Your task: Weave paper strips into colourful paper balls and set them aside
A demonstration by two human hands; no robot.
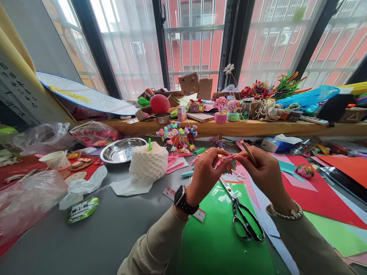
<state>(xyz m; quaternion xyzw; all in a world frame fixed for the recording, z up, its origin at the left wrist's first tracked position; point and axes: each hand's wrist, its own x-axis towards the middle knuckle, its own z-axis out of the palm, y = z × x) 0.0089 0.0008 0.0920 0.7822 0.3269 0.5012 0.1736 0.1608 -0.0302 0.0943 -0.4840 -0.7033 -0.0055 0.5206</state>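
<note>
Above the green sheet (212,233), my left hand (205,173) pinches one side of a small pink paper piece (227,157). The fingertips of my right hand (260,170) meet its other side. A tan stick, perhaps a pencil (248,152), is tucked in my right hand and points up. Green and yellowish bits show just under the pink piece, partly covered by my fingers. Below my hands lie large black-handled scissors (239,214), blades pointing away. Smaller scissors (239,175) with pale handles rest behind them.
Left of my hands stand a foam-netted white roll (149,162) and a metal dish (122,151). A ruler (200,214) lies under my left wrist. Red paper (312,194) and a folded paper flower (304,170) are at right. Craft flowers (179,135) stand before the crowded sill (197,129).
</note>
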